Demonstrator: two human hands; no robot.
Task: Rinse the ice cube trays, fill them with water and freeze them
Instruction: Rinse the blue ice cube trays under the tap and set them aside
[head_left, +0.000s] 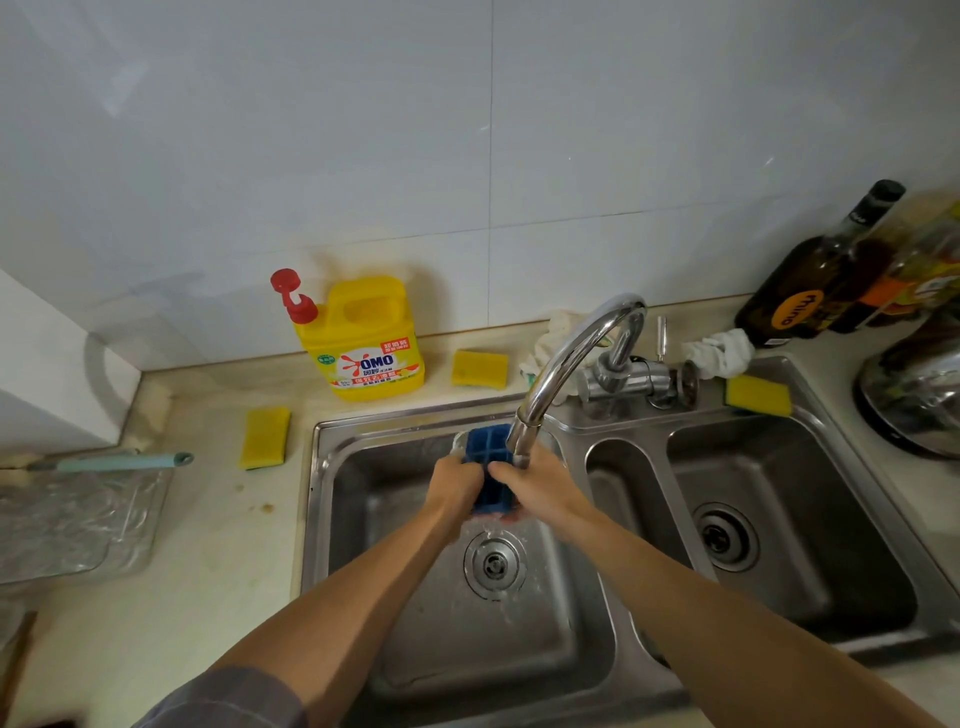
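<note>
— Where is the blue ice cube tray?
— Over the left basin of the steel double sink, just under the spout of the chrome faucet. It is tipped up, so its compartments face the camera.
— What about the hands?
— The left grip has its fingers curled round the tray's left edge. The right grip clasps the right edge, right beside the spout. Both forearms reach in over the sink's near rim.
— Any water?
— Droplets are splashing round the drain below the tray.
— What's on the bench?
— A yellow OMO detergent bottle with a red pump stands against the wall tiles. One yellow sponge lies left of the sink and another sponge lies behind it. A third sponge sits on the rim of the right basin, near a white rag and a dark glass bottle
</note>
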